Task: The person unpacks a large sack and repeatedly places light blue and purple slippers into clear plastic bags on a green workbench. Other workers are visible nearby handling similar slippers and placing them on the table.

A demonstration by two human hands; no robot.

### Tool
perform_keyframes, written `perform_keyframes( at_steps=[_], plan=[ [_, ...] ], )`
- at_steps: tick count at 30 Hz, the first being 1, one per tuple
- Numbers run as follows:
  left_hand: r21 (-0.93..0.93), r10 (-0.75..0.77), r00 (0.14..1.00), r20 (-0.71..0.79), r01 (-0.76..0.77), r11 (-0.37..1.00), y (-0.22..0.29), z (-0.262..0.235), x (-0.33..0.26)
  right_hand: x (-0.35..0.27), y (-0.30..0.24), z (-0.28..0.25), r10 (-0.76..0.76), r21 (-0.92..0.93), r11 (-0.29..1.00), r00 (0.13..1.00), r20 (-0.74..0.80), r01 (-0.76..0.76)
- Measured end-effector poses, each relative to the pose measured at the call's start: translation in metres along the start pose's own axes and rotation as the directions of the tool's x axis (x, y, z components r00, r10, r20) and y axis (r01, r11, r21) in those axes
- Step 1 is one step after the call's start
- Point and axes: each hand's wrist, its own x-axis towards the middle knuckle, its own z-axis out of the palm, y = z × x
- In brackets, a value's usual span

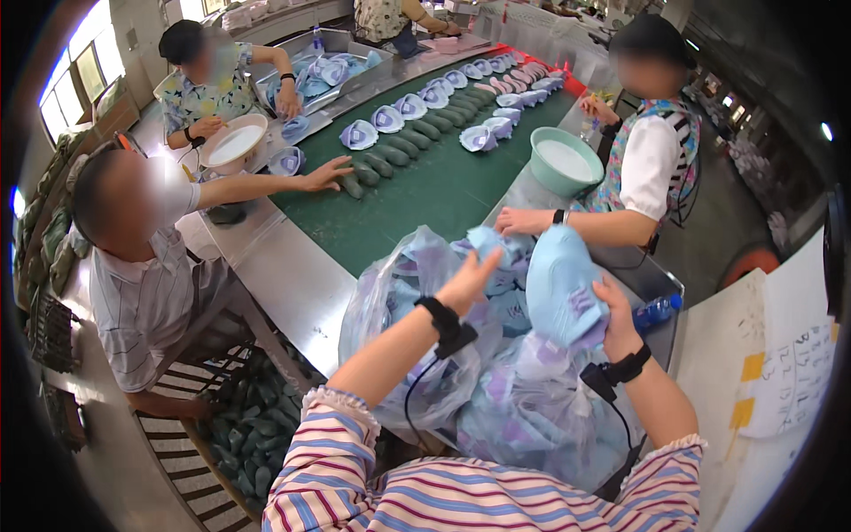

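Note:
Over a plastic bag, my right hand [618,315] is closed on a light blue shoe upper [560,279] with a purple patch, held up by its lower right side. My left hand [470,282] is slightly blurred, its fingers closed at the edge of another light blue piece [496,246], which looks like a shoe upper too. Below both hands, the clear plastic bag [417,372] bulges with more blue and purple uppers [510,310]. Just beyond my hands, the hand of the person at the right [525,220] reaches toward the pile.
A green conveyor belt [328,226] carries rows of dark green shoe lasts [417,139] and uppers. At left, a person [137,275] touches a last, beside a crate of lasts [253,426]. Basins [567,161] and a blue-capped bottle [658,310] stand around.

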Motion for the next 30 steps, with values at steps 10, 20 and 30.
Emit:
perform_keyframes(
  at_steps=[10,20,30],
  plan=[
    [-0.043,0.382,0.915,-0.128,-0.390,0.920,-0.005,-0.031,-0.061,0.009,0.045,0.038,0.213,-0.546,0.832,0.964,0.159,-0.093],
    [0.220,0.477,0.710,-0.518,-0.429,0.876,0.139,-0.217,-0.051,-0.014,-0.015,0.084,0.316,-0.748,0.466,0.701,0.639,0.472],
    [0.916,-0.058,0.921,0.384,-0.372,0.151,-0.127,-0.104,-0.098,-0.008,0.149,0.110,0.467,-0.583,0.133,0.469,0.750,0.801]
  ],
)
